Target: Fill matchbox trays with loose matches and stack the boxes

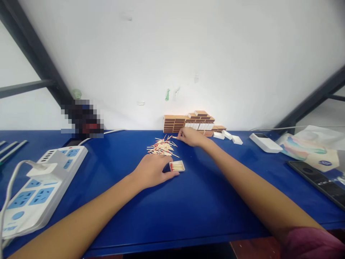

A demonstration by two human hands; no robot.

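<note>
- Holding a few matches, the open tray [177, 166] lies on the blue table [188, 208] beside the left hand; red heads sit at its left end, pale sticks running toward the right.
- Tray orientation: long axis roughly crosswise to the view, open side up.
- Stacked matchboxes [174, 124] stand against the wall [151, 72], brown sides showing in the left block; in the right block a row of white faces lies beneath more brown boxes. Whether these hold anything cannot be told.
- Small white boxes [237, 140], three in number, lie loose at the right of the stack; their contents cannot be made out.
- Single match [174, 137]: roughly crosswise, its outer end directed left—toward the top of the loose pile [162, 146], whose sticks point many ways.
- Right hand [191, 136]: reaches forward and inward, palm down, just in front of the stack; thumb and forefinger pinch the single match.
- Left hand [154, 171]: back upward, thumb along the tray's near edge, forefinger by its far left corner—whether they grip it cannot be told.
- Flanking objects: power strip [63, 180] at left; white device [265, 143], tissue pack [320, 160] and dark phone [315, 180] at right.
</note>
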